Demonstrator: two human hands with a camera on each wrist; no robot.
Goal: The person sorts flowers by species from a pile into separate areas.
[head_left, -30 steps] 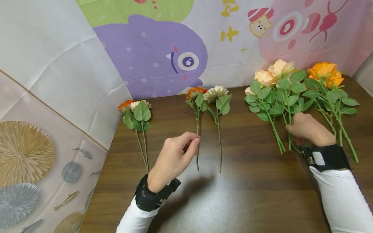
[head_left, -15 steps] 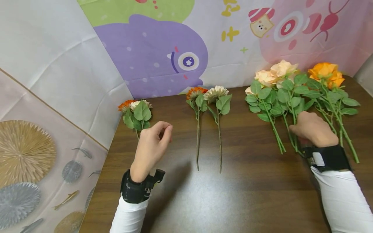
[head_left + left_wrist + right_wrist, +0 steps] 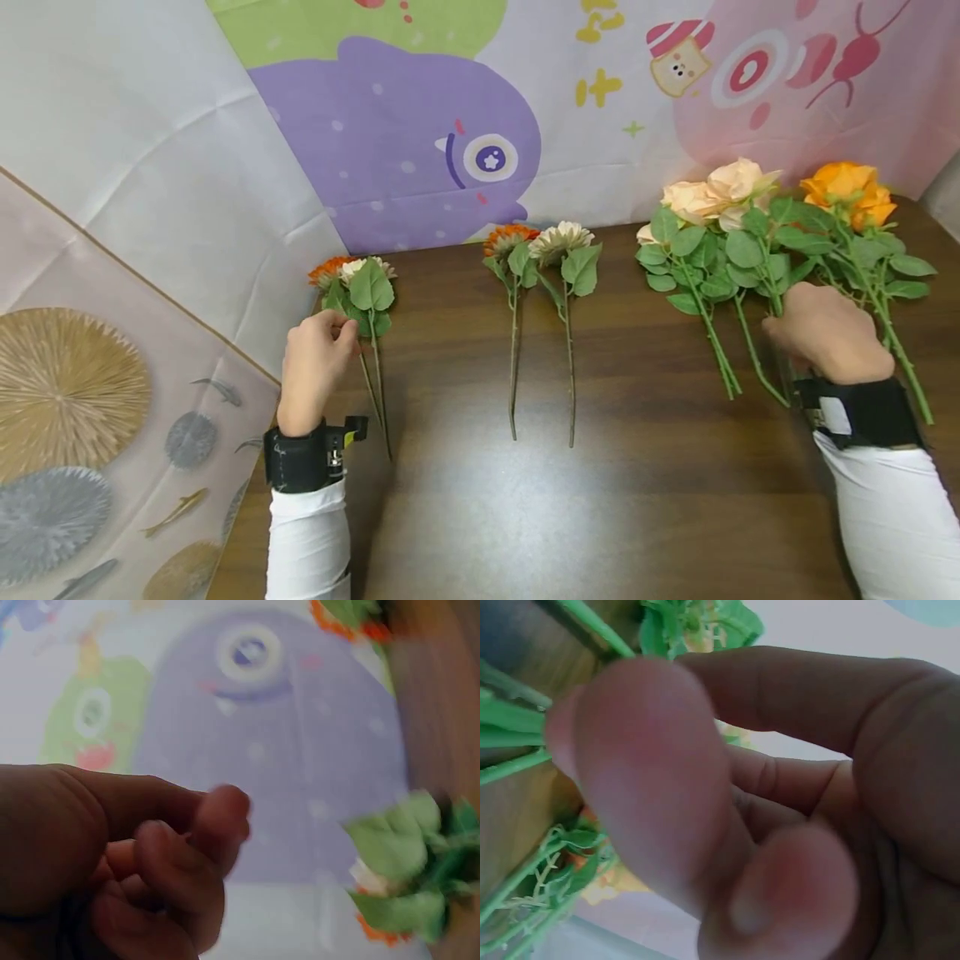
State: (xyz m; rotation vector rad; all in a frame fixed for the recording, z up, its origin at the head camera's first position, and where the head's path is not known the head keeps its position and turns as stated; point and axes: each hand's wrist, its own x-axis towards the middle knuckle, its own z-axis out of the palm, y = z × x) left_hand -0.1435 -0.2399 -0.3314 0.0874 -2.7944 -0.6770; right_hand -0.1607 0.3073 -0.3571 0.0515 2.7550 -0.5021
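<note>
My left hand [image 3: 318, 362] hovers beside a pair of flowers, one orange and one cream [image 3: 360, 283], at the table's left end. Its fingers are loosely curled with nothing between them, as the left wrist view also shows. At the right, my right hand [image 3: 832, 333] pinches a green rose stem [image 3: 774, 292] among the leaves. In the right wrist view, green stems [image 3: 510, 727] run up to the fingertips. Peach roses [image 3: 720, 192] lie beyond and left of this hand, orange roses [image 3: 851, 192] beyond and right. Which bloom the pinched stem bears is partly hidden by leaves.
An orange flower [image 3: 512, 242] and a cream flower [image 3: 562, 242] lie apart mid-table, stems towards me. The brown wooden table [image 3: 600, 517] meets a cartoon-printed cloth [image 3: 420, 142] at the back. A patterned cloth [image 3: 172, 433] hangs along the left edge.
My left hand has moved left, from the middle flowers to the pair at the left. My right hand has shifted slightly right, drawing the pinched rose stem and its leaves along.
</note>
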